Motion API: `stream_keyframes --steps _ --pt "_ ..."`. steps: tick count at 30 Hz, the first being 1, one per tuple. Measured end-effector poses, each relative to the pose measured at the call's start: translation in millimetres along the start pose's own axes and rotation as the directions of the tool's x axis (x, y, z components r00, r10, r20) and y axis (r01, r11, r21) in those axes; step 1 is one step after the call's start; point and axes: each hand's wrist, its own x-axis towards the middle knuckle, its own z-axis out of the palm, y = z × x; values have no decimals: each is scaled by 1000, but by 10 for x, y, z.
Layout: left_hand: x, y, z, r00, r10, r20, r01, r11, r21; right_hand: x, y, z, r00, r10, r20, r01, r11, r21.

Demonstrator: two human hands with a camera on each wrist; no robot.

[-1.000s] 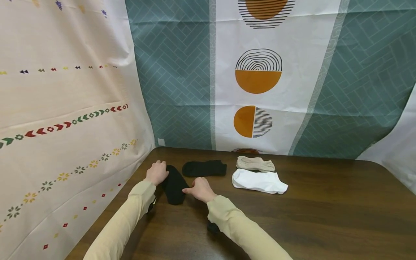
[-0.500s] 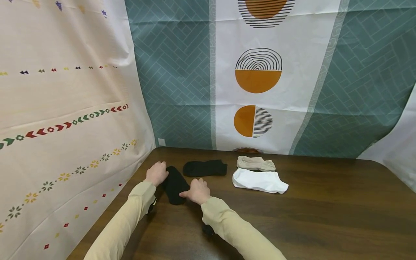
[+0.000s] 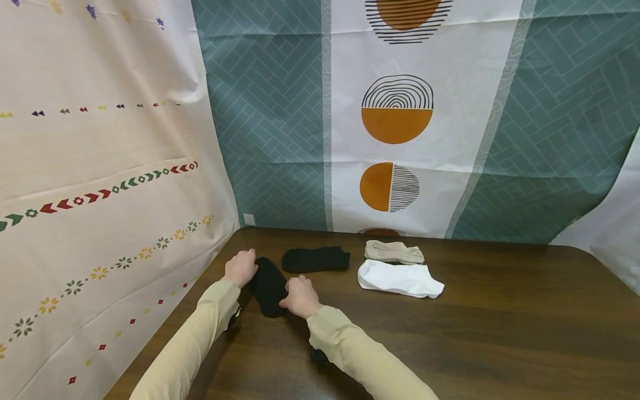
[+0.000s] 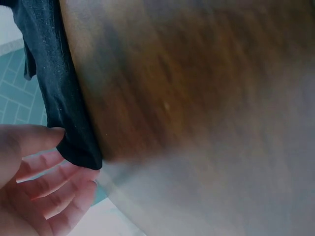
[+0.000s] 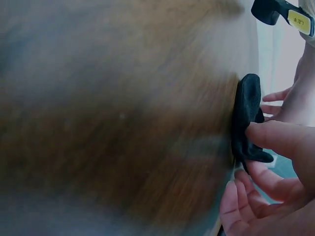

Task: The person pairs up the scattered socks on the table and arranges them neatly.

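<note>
A black sock (image 3: 269, 287) lies slantwise on the brown table at the left, between my two hands. My left hand (image 3: 241, 268) pinches its far left edge; in the left wrist view the thumb presses on the black cloth (image 4: 66, 98) and the fingers pass beneath. From the near right side my right hand (image 3: 301, 297) grips the other edge. The right wrist view has the thumb on top of the dark sock (image 5: 247, 101) and the index finger under it, while the remaining fingers curl below.
Behind my right hand lies a second black sock (image 3: 315, 259). Further right are a white sock (image 3: 400, 279) and, just behind it, a beige sock (image 3: 392, 251). Patterned cloth hangs along the table's back edge (image 3: 300, 229) and left side.
My right hand has shifted left and in over the sock's right edge, its thumb now on the cloth. The left hand and the other socks stay in place.
</note>
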Motion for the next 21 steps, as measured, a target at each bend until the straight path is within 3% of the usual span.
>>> stream_keyframes --steps 7,15,21 --pt "-14 -12 -28 999 33 -10 -33 999 5 -15 17 6 997 -69 -27 70 996 50" --pt "-38 -18 -33 999 20 -33 -20 1000 -16 -16 28 -15 995 -79 -60 86 988 127" --pt "-30 -14 -52 1000 4 -29 -5 999 -41 -11 59 -80 996 -69 -63 83 961 263"
